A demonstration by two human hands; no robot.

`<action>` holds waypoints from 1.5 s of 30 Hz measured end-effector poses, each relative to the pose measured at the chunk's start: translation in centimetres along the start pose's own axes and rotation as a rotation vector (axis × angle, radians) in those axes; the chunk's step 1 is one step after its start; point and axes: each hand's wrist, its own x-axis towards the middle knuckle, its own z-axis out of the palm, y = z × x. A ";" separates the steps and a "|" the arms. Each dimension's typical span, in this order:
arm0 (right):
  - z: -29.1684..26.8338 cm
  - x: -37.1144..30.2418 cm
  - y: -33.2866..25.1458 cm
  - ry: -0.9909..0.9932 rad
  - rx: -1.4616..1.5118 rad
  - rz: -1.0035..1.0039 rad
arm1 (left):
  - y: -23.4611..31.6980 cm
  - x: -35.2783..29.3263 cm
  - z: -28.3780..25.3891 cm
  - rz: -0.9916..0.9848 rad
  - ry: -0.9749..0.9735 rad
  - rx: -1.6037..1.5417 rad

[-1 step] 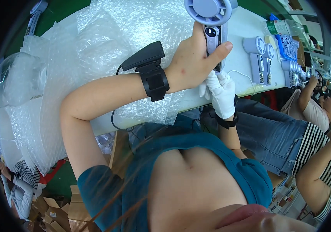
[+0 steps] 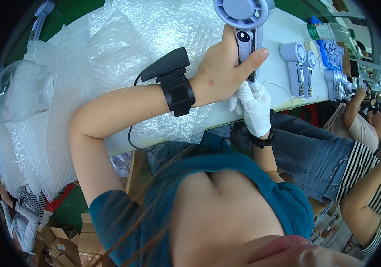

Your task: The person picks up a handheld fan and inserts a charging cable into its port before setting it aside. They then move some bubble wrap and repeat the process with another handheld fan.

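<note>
A lavender handheld fan (image 2: 238, 9) is held upright over the white table (image 2: 279, 33), its round head at the top edge of the view. My bare left hand (image 2: 224, 66) is closed around the handle, the thumb lying across its front just below a small lit round display. At the handle's lower end, my right hand (image 2: 256, 109) in a white glove has its fingers curled against the fan's base. The left palm partly hides the handle.
Clear bubble wrap (image 2: 119, 42) covers the table's left side. Several similar fans (image 2: 293, 52) stand at the right, near a blue bin (image 2: 321, 48) and a plastic bottle (image 2: 326, 32). A co-worker in a striped shirt (image 2: 368, 178) stands close on the right. Open cartons (image 2: 63, 244) sit lower left.
</note>
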 end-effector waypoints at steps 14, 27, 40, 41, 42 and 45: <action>0.4 -0.1 0.0 0.016 0.014 -0.021 | -0.3 -0.1 0.2 0.041 0.029 -0.069; 0.2 -0.2 0.4 -0.175 -0.139 0.007 | -0.6 0.1 0.4 0.088 0.036 -0.096; -0.2 0.0 1.4 -0.229 -0.246 -0.083 | 0.1 0.0 0.1 0.122 -0.062 0.012; -0.2 0.1 1.5 -0.232 -0.255 -0.088 | -0.1 -0.1 0.2 0.122 -0.063 0.012; -0.3 0.1 1.5 -0.231 -0.255 -0.087 | -0.5 -0.1 0.3 0.102 -0.046 -0.031; -0.3 0.3 1.5 -0.245 -0.304 -0.084 | -0.6 0.0 0.3 0.066 -0.015 -0.115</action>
